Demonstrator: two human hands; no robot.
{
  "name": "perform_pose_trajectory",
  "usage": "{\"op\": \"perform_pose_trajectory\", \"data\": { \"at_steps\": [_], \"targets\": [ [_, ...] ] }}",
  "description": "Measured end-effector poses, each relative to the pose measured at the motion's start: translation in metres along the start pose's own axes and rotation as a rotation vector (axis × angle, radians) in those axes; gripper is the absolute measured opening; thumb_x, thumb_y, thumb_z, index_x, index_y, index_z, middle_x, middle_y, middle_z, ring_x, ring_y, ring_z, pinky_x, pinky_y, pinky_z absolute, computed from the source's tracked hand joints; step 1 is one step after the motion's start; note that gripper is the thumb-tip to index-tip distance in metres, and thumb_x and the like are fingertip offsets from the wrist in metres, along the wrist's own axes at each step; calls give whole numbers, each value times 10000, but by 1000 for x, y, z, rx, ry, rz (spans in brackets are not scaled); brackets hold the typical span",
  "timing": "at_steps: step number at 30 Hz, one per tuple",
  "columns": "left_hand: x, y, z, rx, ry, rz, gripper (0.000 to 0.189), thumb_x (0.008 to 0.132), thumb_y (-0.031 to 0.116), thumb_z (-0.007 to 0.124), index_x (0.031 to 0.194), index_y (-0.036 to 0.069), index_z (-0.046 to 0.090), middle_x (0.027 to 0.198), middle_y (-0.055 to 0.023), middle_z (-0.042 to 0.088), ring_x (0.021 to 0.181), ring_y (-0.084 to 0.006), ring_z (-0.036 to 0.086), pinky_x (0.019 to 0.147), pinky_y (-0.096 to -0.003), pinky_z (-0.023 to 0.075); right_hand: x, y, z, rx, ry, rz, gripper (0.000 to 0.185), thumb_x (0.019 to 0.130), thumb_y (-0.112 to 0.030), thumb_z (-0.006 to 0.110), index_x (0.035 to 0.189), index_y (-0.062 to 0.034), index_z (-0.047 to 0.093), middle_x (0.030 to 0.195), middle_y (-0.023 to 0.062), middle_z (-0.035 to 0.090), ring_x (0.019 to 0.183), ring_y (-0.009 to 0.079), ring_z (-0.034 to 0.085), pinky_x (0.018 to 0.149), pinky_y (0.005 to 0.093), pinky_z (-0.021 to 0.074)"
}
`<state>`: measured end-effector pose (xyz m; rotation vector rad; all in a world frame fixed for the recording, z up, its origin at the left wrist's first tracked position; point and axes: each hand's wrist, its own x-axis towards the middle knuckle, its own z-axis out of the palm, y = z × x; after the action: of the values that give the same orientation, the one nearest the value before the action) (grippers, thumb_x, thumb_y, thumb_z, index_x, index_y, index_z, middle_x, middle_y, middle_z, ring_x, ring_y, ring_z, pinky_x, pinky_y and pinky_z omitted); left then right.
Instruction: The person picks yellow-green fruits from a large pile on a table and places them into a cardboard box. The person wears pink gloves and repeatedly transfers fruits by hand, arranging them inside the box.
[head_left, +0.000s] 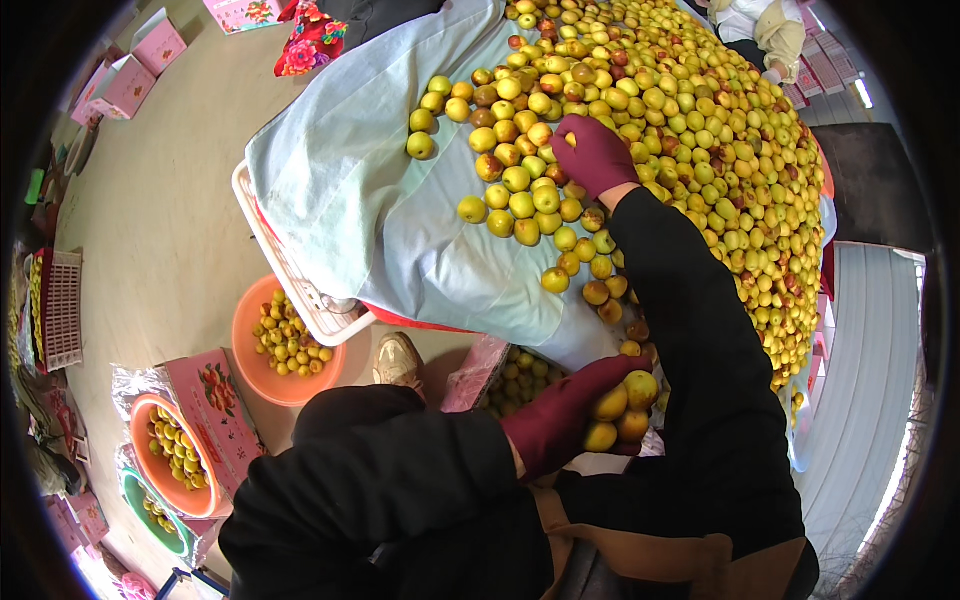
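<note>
My left hand (559, 416), in a maroon glove, is low in front of my body and cups several yellow-green jujubes (611, 403), some with brown patches. Farther out, my right hand (598, 156), gloved alike, bends its fingers over the near side of a large heap of jujubes (697, 142). A bit of yellow fruit (571, 139) shows between its thumb and fingers. Loose jujubes (523, 202) lie around that hand on a pale blue cloth (420, 232). Beneath my left forearm, an open pink box (474, 375) with fruit in it is partly hidden.
A white plastic crate (281, 255) edges the cloth. On the floor stands an orange basin (247, 352) of jujubes; another orange basin (214, 480) and a green basin (135, 499) are lower left. A co-worker's sleeve (780, 41) shows across the heap.
</note>
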<state>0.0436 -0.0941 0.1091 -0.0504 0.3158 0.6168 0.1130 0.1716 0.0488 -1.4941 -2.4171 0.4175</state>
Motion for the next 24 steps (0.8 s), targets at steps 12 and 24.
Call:
{"op": "perform_pose_trajectory", "data": {
  "at_steps": [12,24],
  "targets": [
    [-6,-2,0,169,43,-46,440,854,454,507,1123,108,528,957,-64,573,840,-207,599,778,-332,489,0,-66,25,-161,-462,-140,515,689,-359,653,1154,-173,532,1066,104,603,972,310,583,803,431,474],
    [-24,1,-1,204,93,-58,483,838,495,511,1160,136,520,929,-58,568,789,-198,590,708,-313,490,-10,-52,0,820,-340,277,221,811,-277,597,924,-93,548,760,37,548,589,130,511,533,253,408]
  ]
}}
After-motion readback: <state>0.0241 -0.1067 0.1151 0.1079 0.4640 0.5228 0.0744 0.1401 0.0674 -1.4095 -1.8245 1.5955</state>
